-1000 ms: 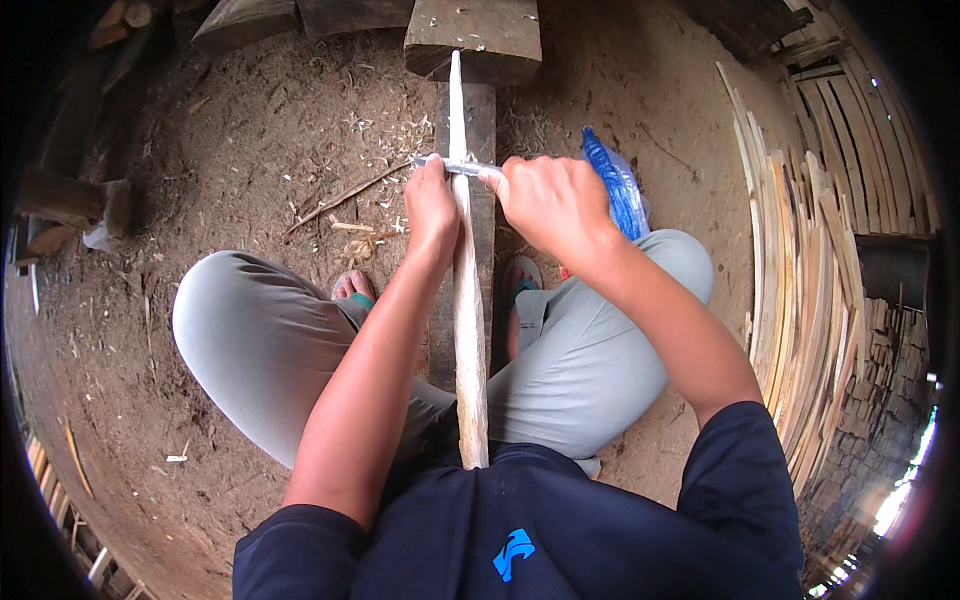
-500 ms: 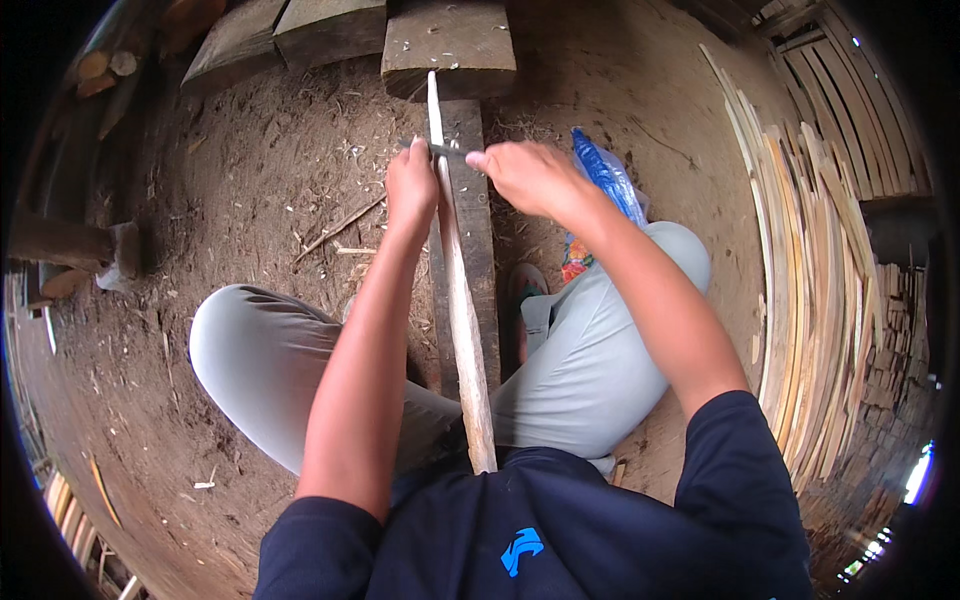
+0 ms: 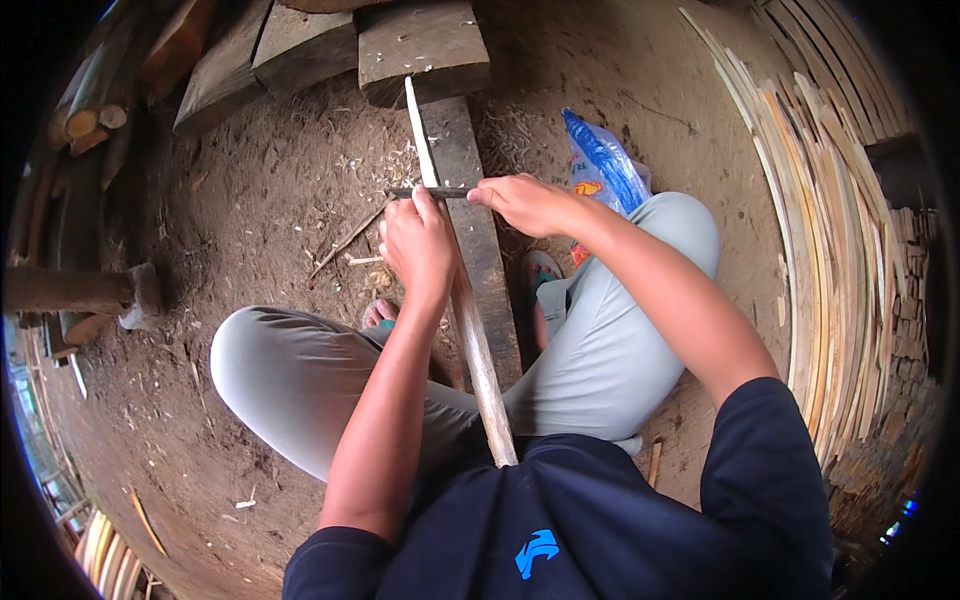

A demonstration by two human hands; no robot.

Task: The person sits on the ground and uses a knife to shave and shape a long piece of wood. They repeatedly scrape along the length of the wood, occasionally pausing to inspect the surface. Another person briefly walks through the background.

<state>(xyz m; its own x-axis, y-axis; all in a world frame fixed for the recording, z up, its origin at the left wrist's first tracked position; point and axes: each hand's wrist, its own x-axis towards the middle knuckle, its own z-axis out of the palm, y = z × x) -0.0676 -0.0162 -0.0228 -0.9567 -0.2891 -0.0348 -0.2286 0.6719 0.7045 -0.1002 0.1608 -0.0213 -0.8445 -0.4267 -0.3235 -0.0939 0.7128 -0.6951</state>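
Note:
A long, pale wooden stick [image 3: 476,345] runs from my belly, over a dark plank, to the edge of a wooden block. Its far part is whittled white and narrows toward the tip. Across it lies a narrow dark knife blade [image 3: 455,192]. My right hand [image 3: 530,204] is closed around the knife's right end, the handle hidden in the fist. On the stick's left side, my left hand [image 3: 416,245] has its fingers curled and its thumb over the blade near the left end, which juts past the thumb. The hidden fingers may also touch the stick.
The dark plank [image 3: 478,220] lies between my feet, leading to the thick block [image 3: 425,45]. Shavings and twigs litter the dirt floor. A blue-and-clear plastic bag [image 3: 610,165] lies by my right knee. Long wooden strips [image 3: 830,270] are stacked at right; a hammer-like tool [image 3: 85,292] is at left.
Both hands and the knife have come down the stick toward my body, baring more whittled wood beyond the blade. The whole view has shifted slightly.

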